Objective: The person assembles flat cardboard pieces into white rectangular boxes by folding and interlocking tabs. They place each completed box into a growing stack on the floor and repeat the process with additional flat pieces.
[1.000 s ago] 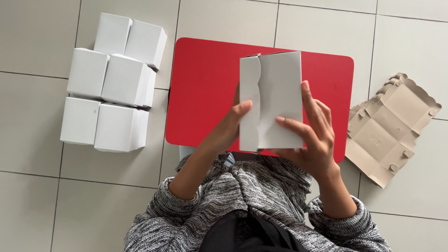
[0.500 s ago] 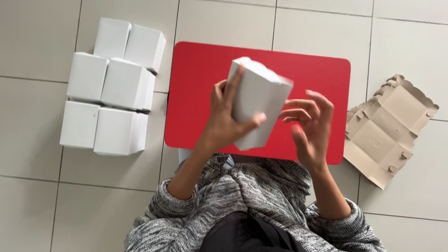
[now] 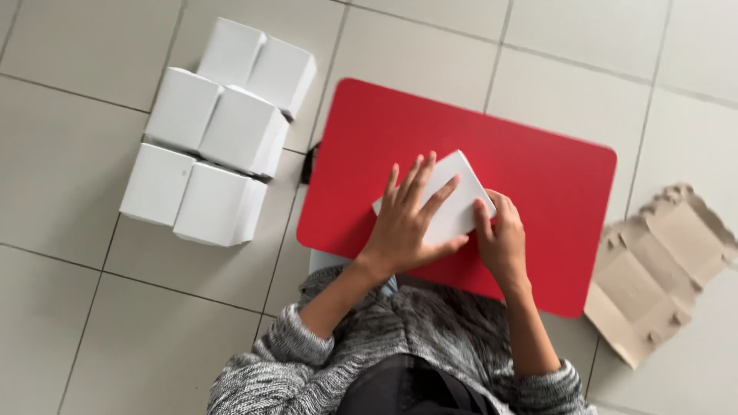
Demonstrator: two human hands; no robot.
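White box lies on red table, L hand flat on top w/ fingers spread, R hand curled against its right edge. Six white boxes stacked on floor left; flattened brown cardboard right, both well apart

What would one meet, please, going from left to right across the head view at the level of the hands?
Stack of white boxes on the tiled floor → red table → left hand flat on the white box → right hand at its edge → flattened brown cardboard.
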